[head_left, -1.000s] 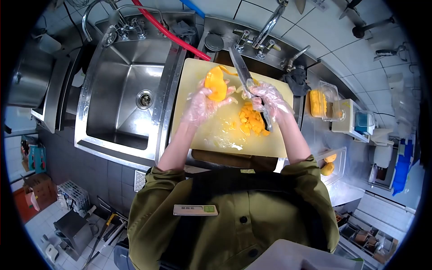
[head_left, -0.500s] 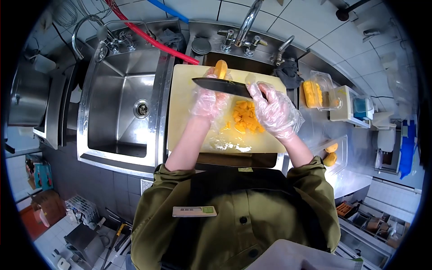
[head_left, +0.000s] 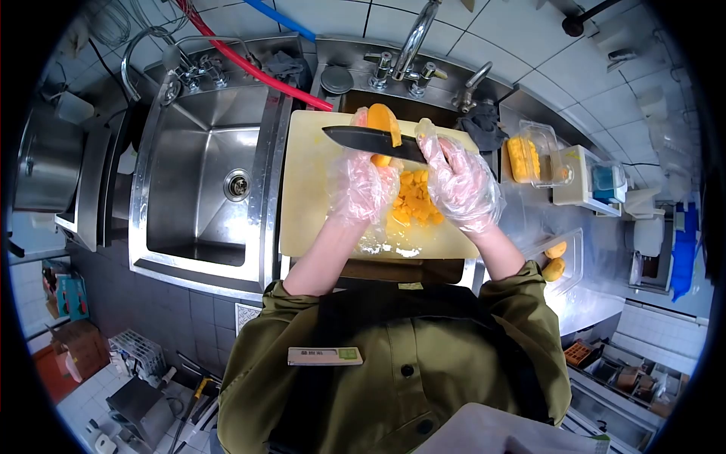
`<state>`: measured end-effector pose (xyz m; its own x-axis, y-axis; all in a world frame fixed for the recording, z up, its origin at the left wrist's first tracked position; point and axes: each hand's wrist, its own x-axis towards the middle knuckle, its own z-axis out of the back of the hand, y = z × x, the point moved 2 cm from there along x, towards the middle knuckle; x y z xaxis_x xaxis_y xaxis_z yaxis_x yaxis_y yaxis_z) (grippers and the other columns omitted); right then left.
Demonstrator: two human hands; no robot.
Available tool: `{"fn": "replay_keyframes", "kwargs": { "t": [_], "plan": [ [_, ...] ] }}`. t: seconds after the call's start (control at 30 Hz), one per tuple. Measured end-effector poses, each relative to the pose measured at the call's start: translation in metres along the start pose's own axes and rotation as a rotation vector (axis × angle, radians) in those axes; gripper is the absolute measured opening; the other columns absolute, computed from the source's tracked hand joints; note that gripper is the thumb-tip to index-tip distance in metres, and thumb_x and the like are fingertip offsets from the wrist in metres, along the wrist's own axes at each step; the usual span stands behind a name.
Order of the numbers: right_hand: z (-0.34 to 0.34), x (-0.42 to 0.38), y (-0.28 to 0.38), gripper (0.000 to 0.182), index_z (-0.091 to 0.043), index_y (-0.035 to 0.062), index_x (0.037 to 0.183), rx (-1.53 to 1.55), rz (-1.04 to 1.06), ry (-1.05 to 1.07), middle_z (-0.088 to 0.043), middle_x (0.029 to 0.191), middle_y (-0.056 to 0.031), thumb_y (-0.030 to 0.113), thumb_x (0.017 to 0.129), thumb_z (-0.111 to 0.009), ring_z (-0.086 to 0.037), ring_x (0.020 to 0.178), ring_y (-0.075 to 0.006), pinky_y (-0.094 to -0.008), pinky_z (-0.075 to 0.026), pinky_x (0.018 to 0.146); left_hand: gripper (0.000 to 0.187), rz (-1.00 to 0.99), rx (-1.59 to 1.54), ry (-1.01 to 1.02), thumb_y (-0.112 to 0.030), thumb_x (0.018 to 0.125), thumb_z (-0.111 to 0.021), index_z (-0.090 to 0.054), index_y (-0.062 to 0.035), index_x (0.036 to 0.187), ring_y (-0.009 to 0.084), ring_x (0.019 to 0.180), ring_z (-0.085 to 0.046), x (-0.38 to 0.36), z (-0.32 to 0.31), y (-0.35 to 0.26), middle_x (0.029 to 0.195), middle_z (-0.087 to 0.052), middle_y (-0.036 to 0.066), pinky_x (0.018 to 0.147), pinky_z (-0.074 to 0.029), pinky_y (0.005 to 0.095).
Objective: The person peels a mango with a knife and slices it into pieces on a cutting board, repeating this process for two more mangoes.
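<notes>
My left hand [head_left: 363, 181], in a clear plastic glove, is closed around a peeled orange-yellow mango [head_left: 383, 119] over the upper part of the cutting board [head_left: 306, 200]. In my gloved right hand [head_left: 463, 185] is the handle of a dark-bladed knife [head_left: 367, 142]. Its blade points left and lies across the mango, covering part of it. On the board between my hands sits a heap of diced mango [head_left: 416, 200], partly covered by the right glove. Wet, shiny patches show on the board below the heap.
A steel sink [head_left: 204, 189] with a drain is on the left. Taps [head_left: 408, 53] stand behind the board. A clear container of cut mango [head_left: 523, 159] sits at right, with whole yellow fruits [head_left: 554, 268] in a tray below. A red hose [head_left: 261, 72] crosses at upper left.
My left hand has moved a little right and turned, bringing the mango closer to the right hand. The knife has stayed nearly in place, and more of the mango shows above the blade.
</notes>
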<state>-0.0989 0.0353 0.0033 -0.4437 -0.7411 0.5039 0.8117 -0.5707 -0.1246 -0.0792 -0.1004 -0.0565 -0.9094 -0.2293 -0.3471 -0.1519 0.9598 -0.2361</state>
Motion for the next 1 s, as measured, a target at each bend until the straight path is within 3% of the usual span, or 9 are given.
{"fn": "replay_keyframes", "kwargs": {
  "t": [0.1, 0.2, 0.3, 0.33, 0.47, 0.67, 0.77, 1.0],
  "plan": [
    [0.000, 0.000, 0.000, 0.051, -0.050, 0.0092, 0.119, 0.091, -0.050, -0.025, -0.058, 0.093, -0.0084, 0.000, 0.070, -0.055, -0.058, 0.071, -0.0241, -0.0323, -0.047, 0.058, 0.041, -0.008, 0.077, 0.121, -0.019, 0.085, -0.051, -0.040, -0.0150, 0.125, 0.0180, 0.107, -0.047, -0.002, 0.001, -0.005, 0.119, -0.047, 0.004, 0.092, -0.038, 0.0354],
    [-0.001, 0.002, -0.001, 0.047, -0.051, 0.0094, 0.118, 0.169, -0.124, -0.017, -0.059, 0.093, -0.0091, -0.001, 0.071, -0.055, -0.058, 0.071, -0.0262, -0.0332, -0.048, 0.059, 0.049, -0.054, 0.205, 0.227, -0.010, 0.082, -0.042, -0.035, -0.0165, 0.130, 0.0191, 0.108, -0.046, -0.009, -0.006, -0.005, 0.121, -0.044, 0.004, 0.092, -0.038, 0.0353],
    [-0.009, 0.002, -0.006, 0.046, -0.052, 0.0086, 0.116, 0.213, -0.132, -0.060, -0.059, 0.094, -0.0106, -0.001, 0.071, -0.056, -0.059, 0.074, -0.0279, -0.0332, -0.049, 0.061, 0.058, 0.091, 0.072, 0.414, -0.008, 0.078, -0.043, -0.028, -0.0103, 0.134, 0.0167, 0.113, -0.043, -0.017, -0.012, -0.007, 0.129, -0.038, 0.006, 0.093, -0.038, 0.0311],
    [-0.011, 0.003, -0.007, 0.046, -0.052, 0.0086, 0.115, 0.238, -0.115, -0.098, -0.059, 0.095, -0.0109, -0.001, 0.071, -0.056, -0.059, 0.075, -0.0283, -0.0330, -0.049, 0.062, 0.065, 0.079, 0.158, 0.374, -0.010, 0.071, -0.041, -0.026, -0.0096, 0.135, 0.0165, 0.112, -0.043, -0.018, -0.015, -0.007, 0.128, -0.039, 0.005, 0.090, -0.039, 0.0298],
    [-0.008, 0.009, -0.009, 0.048, -0.052, 0.0083, 0.115, 0.278, -0.202, -0.108, -0.058, 0.097, -0.0118, -0.003, 0.069, -0.057, -0.059, 0.078, -0.0295, -0.0324, -0.049, 0.064, 0.064, 0.071, 0.326, 0.530, -0.015, 0.072, -0.038, -0.027, -0.0073, 0.135, 0.0151, 0.108, -0.044, -0.007, -0.008, -0.013, 0.127, -0.039, 0.005, 0.087, -0.039, 0.0260],
    [-0.010, 0.018, -0.022, 0.050, -0.051, 0.0097, 0.116, 0.339, -0.080, -0.060, -0.058, 0.098, -0.0111, -0.002, 0.068, -0.058, -0.059, 0.077, -0.0289, -0.0322, -0.049, 0.063, 0.064, -0.107, 0.790, 0.550, -0.013, 0.070, -0.041, -0.030, -0.0049, 0.133, 0.0138, 0.106, -0.046, 0.005, -0.006, -0.037, 0.130, -0.037, 0.005, 0.086, -0.040, 0.0253],
    [-0.015, 0.022, -0.026, 0.050, -0.054, 0.0080, 0.114, 0.306, -0.118, -0.002, -0.059, 0.099, -0.0135, -0.003, 0.066, -0.062, -0.059, 0.086, -0.0293, -0.0313, -0.047, 0.072, 0.066, -0.007, 0.697, 0.531, -0.010, 0.068, -0.044, -0.031, -0.0039, 0.132, 0.0151, 0.105, -0.048, 0.020, 0.000, -0.041, 0.127, -0.041, 0.006, 0.087, -0.040, 0.0262],
    [-0.039, 0.031, -0.038, 0.044, -0.054, 0.0067, 0.111, 0.409, -0.174, 0.024, -0.059, 0.097, -0.0142, 0.000, 0.069, -0.063, -0.058, 0.087, -0.0296, -0.0327, -0.047, 0.072, 0.069, 0.266, 0.740, 0.600, -0.013, 0.063, -0.050, -0.034, -0.0014, 0.129, 0.0168, 0.103, -0.050, 0.056, 0.005, -0.054, 0.124, -0.044, 0.008, 0.088, -0.040, 0.0265]
  ]
}}
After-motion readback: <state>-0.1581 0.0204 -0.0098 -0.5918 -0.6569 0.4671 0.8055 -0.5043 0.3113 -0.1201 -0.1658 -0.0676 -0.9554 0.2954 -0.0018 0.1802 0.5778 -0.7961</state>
